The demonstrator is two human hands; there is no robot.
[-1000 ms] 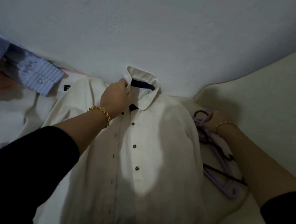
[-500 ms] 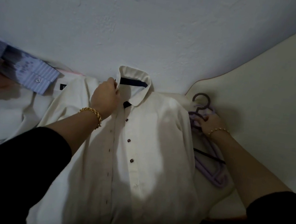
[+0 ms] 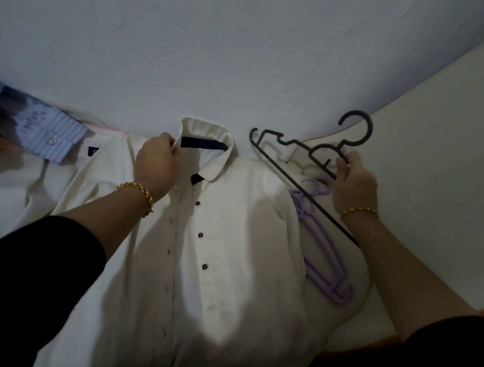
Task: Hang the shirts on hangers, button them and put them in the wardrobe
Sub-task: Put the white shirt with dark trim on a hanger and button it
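Head view: right hand [image 3: 355,184] clamps the dark hanger [image 3: 305,174] just right of the collar [image 3: 210,137], which the left hand [image 3: 157,164] pinches, hanger bar slanting toward it.

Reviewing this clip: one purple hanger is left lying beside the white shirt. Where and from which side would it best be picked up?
Probably at the neck just below the hook of the purple hanger, coming from the far, wall side with the right hand. Its hook end points that way and lies exposed; the near end rests on the white shirt, and the dark hanger crosses above it.

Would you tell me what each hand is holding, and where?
Left hand: white shirt by its collar. Right hand: dark hanger at its neck, below the hook.
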